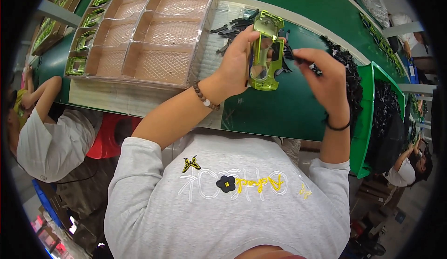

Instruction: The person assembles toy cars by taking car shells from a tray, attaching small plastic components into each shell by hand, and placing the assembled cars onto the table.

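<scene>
- The left hand (pixel 236 61) is clamped around a shiny lime-green plastic car shell (pixel 266 51), thumb on its near side and fingers curled behind, holding it lifted above the green table (pixel 288 105) and tilted lengthwise away from the person.
- The right hand (pixel 326 79) has its fingertips pinched together on a small black part (pixel 300 61), just beside the shell's right edge; whether the part touches the shell cannot be told.
- A loose heap of black parts (pixel 235 26) lies on the table just beyond the shell, touching a pale strip that runs across the table.
- A second, thicker pile of black pieces (pixel 349 72) runs along the table's right edge, behind and under the right hand.
- Right of that, a green bin (pixel 368 105) stands against the table edge, filled with more black pieces.
- To the left, a clear plastic tray (pixel 149 35) with empty brown-tinted pockets covers the far left of the table; its right edge is near the left wrist.
- Along the tray's left rim a row of green shells (pixel 86 35) sits in pockets.
- The open stretch of table lies below the hands, between the tray's corner and the bin, reaching to the near edge by the person's chest.
- Another person's arm (pixel 39 93) rests at the table's left edge, well apart.
</scene>
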### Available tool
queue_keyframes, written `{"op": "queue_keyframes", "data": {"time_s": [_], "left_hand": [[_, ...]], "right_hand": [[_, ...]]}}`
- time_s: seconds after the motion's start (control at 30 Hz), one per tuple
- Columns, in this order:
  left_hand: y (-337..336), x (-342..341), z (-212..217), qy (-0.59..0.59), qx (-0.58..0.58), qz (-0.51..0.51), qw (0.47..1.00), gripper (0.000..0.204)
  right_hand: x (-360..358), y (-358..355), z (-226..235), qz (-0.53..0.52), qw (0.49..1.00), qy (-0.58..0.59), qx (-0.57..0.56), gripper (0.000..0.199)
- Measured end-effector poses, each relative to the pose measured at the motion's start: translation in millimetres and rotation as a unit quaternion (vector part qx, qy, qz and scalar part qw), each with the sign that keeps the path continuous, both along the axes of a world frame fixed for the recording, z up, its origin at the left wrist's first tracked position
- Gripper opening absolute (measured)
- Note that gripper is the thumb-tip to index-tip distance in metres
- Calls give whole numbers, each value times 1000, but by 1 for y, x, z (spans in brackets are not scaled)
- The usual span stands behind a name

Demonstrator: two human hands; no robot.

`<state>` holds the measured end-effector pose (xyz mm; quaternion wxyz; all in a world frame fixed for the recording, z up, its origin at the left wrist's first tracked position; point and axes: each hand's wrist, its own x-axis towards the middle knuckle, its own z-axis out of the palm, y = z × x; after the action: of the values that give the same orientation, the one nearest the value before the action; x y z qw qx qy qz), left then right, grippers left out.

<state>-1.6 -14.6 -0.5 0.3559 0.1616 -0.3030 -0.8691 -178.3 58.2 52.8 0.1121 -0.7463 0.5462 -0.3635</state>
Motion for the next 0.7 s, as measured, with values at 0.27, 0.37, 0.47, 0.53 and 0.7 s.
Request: {"op": "queue_keyframes", "data": {"time_s": [0.27,0.37,0.47,0.53,0.7], "left_hand": [[8,-2,3,64,-119,37,990,40],[10,0,7,71,-125,54,988,40],[11,0,7,55,-172,83,980,39],[14,-1,8,52,-163,90,981,39],[14,3,8,63,-149,97,982,34]], "right_hand": [[49,-14,-8,4,978,135,-159,22],[57,-14,-19,-39,969,149,-193,27],[63,-14,-30,-80,950,153,-260,29],[64,-16,-33,-104,932,153,-313,30],[70,-14,-26,-134,920,194,-314,28]]}}
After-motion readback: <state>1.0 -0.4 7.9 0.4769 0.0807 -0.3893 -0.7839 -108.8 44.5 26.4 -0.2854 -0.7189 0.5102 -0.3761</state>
